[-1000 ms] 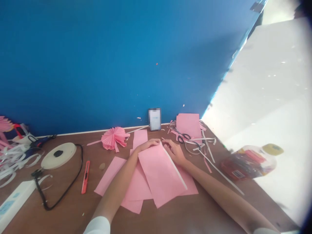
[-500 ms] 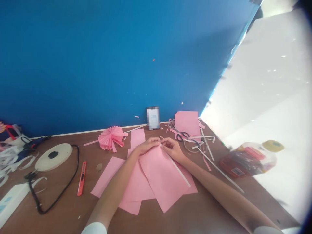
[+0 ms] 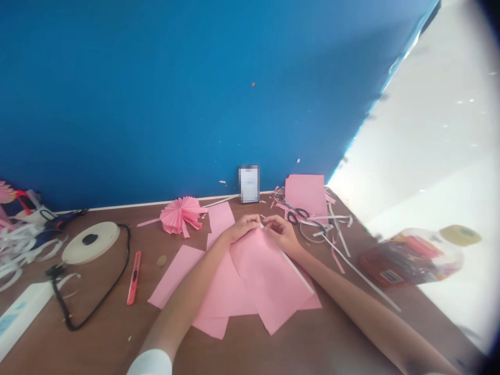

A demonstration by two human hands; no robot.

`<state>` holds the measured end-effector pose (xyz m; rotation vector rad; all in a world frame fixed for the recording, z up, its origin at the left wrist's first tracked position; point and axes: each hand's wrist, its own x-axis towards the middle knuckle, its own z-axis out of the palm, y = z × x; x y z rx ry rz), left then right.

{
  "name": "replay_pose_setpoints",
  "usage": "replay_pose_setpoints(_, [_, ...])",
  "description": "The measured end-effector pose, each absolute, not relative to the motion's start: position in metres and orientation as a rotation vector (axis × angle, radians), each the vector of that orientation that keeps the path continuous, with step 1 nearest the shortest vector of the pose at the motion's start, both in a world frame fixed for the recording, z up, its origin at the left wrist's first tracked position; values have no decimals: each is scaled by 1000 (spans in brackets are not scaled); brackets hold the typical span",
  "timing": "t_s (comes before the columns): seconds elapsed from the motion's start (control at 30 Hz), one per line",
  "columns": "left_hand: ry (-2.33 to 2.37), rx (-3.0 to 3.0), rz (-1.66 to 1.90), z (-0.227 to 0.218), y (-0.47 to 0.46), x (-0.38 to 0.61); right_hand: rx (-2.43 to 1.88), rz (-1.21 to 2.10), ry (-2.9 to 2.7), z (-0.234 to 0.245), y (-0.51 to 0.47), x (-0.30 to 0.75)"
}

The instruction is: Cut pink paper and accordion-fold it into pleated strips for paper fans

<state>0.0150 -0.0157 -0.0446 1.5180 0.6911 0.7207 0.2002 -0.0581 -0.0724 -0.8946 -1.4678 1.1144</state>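
My left hand (image 3: 244, 228) pinches the far corner of a pink paper sheet (image 3: 269, 278), its fingers closed on the edge. A narrow white strip (image 3: 297, 272) runs along the sheet's right edge. Thumb and fingertips of my right hand (image 3: 283, 234) are closed at the far end of this strip, right beside the left fingertips; what exactly lies between them is small and partly hidden. Beneath the sheet, more pink papers (image 3: 177, 273) lie fanned out on the brown table (image 3: 105, 338).
A pleated pink paper rosette (image 3: 180, 216) and a red cutter knife (image 3: 134, 278) lie to the left, near a white reel (image 3: 105, 240). Scissors (image 3: 297, 214), paper scraps and a pink stack (image 3: 304, 192) are at right. A phone (image 3: 249, 185) leans on the wall.
The view has shifted slightly. The right fingers have moved a little away from the left ones at the corner, and the sheet's far corner looks more lifted. Both hands stay at the corner.
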Motion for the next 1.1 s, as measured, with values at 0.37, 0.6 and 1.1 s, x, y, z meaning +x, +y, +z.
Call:
replay_pose_setpoints(0.37, [609,1333,713,-46,-16,13,-928,1015,-1489,-70,-53,201])
replay_pose_setpoints(0.6, [658,1377,750,-50,-12,16,-906,1040,-1485,-73,-49,200])
replay_pose_setpoints(1.1, [719,1269,838,-58,-11,22,-1226,376,-2228,-18,-43,223])
